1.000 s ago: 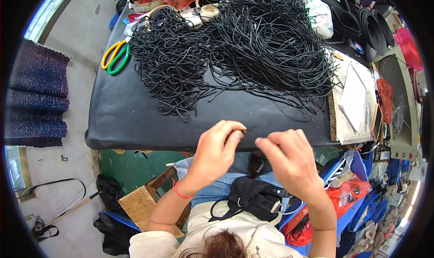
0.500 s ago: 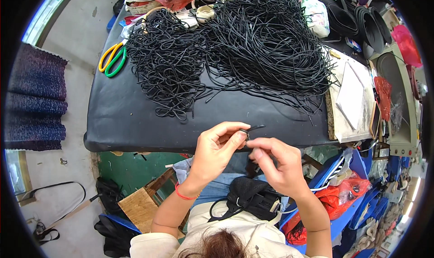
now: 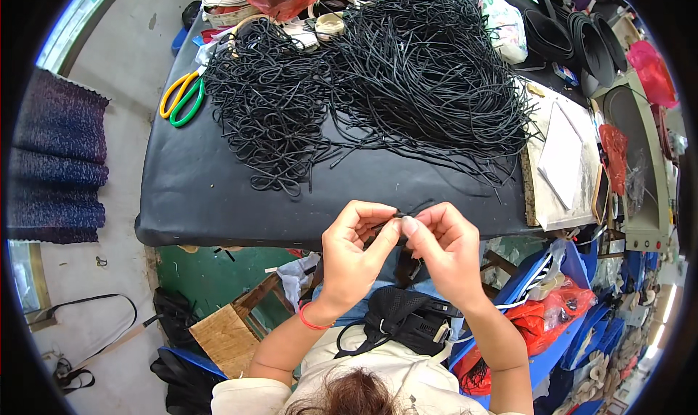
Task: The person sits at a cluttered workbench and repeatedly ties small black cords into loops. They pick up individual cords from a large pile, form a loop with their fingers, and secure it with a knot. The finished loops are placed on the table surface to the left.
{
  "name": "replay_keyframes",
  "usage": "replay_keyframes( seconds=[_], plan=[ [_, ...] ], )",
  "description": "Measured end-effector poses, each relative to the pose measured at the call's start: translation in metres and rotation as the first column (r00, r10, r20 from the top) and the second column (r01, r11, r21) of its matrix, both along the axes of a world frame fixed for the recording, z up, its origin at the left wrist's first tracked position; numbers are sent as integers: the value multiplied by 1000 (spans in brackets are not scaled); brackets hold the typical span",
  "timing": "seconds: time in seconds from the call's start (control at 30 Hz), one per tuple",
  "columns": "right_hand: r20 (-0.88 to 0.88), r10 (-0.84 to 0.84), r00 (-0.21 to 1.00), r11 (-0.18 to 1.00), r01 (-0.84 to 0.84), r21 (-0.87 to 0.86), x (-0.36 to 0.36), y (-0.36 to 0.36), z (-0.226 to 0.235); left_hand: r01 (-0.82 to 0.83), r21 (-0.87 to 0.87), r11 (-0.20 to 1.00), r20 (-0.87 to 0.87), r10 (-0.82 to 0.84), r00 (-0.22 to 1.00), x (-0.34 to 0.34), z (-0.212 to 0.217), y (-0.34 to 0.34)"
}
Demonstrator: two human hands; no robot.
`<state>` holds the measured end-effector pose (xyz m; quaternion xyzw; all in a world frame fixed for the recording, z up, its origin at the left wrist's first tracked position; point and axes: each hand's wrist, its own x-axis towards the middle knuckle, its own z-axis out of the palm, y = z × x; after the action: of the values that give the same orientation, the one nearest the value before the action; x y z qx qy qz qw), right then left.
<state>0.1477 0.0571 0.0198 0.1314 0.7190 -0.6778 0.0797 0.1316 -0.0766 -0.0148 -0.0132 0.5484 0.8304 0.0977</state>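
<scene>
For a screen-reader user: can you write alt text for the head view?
Seen from above, a person's left hand and right hand pinch a short black cord between their fingertips at the edge of a black table, heaped with black cords beside yellow and green scissors.

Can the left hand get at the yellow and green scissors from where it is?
Probably yes: the scissors lie in the open at the table's far left corner, but the left hand is pinching a cord piece.

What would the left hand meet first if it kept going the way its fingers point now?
The left hand points right, and its fingertips already meet the right hand over a short black cord piece pinched between them. That cord and the right fingertips come first; depth looks matched.
</scene>
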Motion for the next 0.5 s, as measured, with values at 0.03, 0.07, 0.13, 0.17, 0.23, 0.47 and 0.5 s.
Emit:
replay_keyframes(
  seconds=[0.03, 0.07, 0.13, 0.17, 0.23, 0.47, 0.5],
  plan=[
    [-23, -17, 1000, 1000, 17, 25, 1, -1, 0, 19, -1, 1000, -2, -19, 1000, 0, -1, 0],
    [-83, -25, 996, 990, 37, 139, 0, -1, -1, 34, -5, 999, -3, -34, 999, 0, -1, -2],
    [-203, -21, 979, 930, 93, 355, -4, 0, -2, 75, -55, 996, -29, -76, 997, -1, 3, -4],
    [-248, 36, 968, 893, 80, 442, -8, 0, 4, 96, -80, 992, -39, -99, 994, -1, 4, -5],
    [-311, 206, 928, 892, -48, 449, -10, 11, -7, 124, -248, 961, -80, -148, 986, -3, 4, -9],
    [49, 8, 999, 966, 5, -260, -15, 12, -3, 296, -267, 917, -14, -311, 950, -2, 14, -16],
    [37, -12, 999, 970, 20, -242, -15, 12, -6, 315, -231, 921, 3, -323, 946, -1, 15, -17]
  ],
)
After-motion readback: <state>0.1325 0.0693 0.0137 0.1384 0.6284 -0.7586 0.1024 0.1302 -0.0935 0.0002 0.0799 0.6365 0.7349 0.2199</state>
